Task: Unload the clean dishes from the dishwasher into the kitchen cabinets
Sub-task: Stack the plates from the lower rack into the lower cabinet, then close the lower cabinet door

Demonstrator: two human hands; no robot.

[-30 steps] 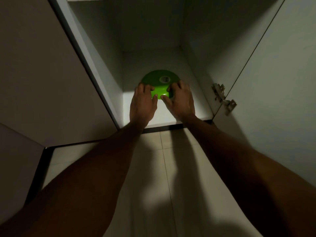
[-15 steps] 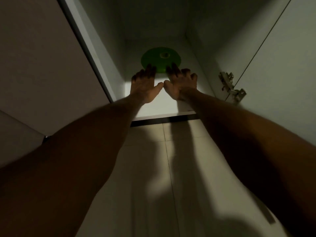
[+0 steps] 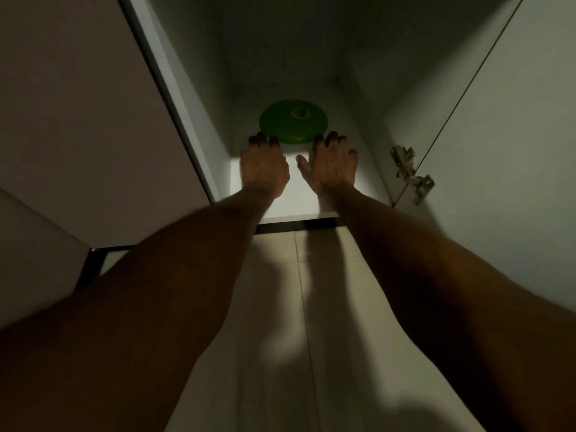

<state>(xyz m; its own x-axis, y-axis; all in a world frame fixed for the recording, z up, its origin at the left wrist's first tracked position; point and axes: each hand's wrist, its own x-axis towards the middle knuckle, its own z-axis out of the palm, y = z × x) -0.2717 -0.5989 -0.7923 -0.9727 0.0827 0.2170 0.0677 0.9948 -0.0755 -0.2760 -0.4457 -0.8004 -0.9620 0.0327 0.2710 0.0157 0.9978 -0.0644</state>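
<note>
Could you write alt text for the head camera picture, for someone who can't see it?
A green dish lies upside down on the floor of an open, dim cabinet. The left hand and right hand reach in with straight fingers, just in front of its near rim. A metal hinge shows on the open right door.

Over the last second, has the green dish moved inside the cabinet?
Yes. The green dish has gone deeper along the cabinet floor, away from its front edge toward the back wall. Both open hands, left hand and right hand, are behind it.
</note>
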